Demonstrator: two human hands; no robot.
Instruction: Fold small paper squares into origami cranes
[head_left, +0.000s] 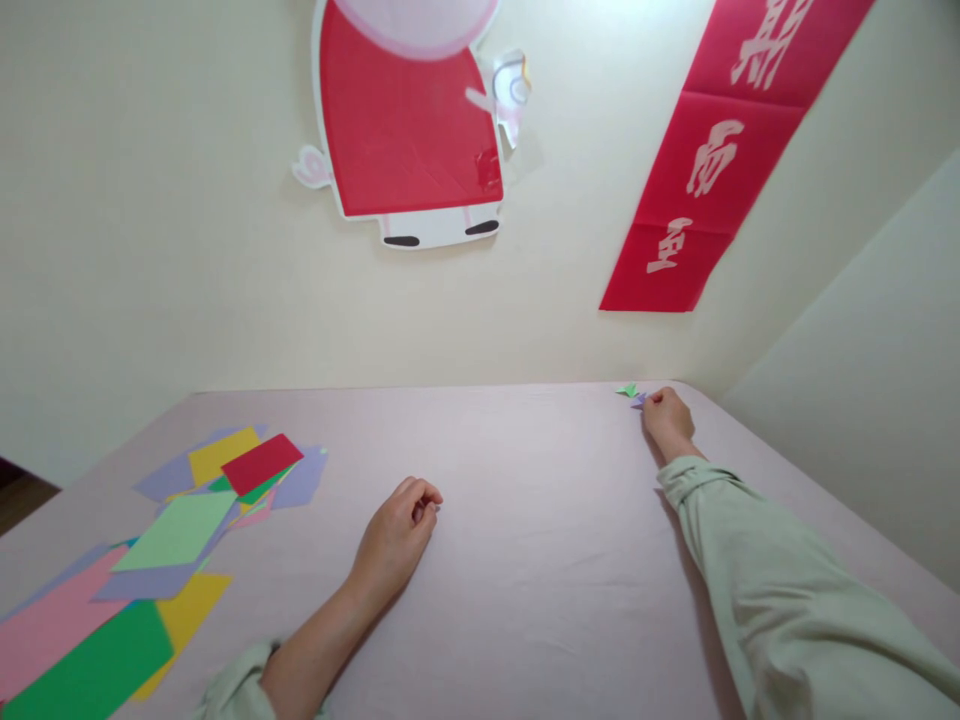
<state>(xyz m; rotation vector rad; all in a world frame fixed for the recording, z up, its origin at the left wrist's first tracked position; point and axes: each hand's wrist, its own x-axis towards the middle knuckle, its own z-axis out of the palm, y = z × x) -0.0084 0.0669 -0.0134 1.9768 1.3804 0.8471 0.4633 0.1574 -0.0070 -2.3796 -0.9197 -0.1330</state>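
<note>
Stretched out to the far right corner of the table, my right hand point(670, 416) pinches a small folded purple paper piece point(638, 402). Right behind it stands a small folded light green paper piece point(628, 390), shaped like a little bird or crane. My left hand point(399, 530) rests over the middle of the table with its fingers curled together; whether anything is between the fingertips does not show. To its left lies a loose spread of coloured paper sheets, the nearest of them a light green sheet point(177, 531) and a red sheet point(262, 464).
A pale pinkish cloth covers the table point(525, 520), whose far edge meets a cream wall. More sheets lie at the left, among them a dark green sheet point(97, 665) and a pink sheet point(60, 620). A red cartoon cutout point(409, 130) and a red banner point(697, 170) hang on the wall.
</note>
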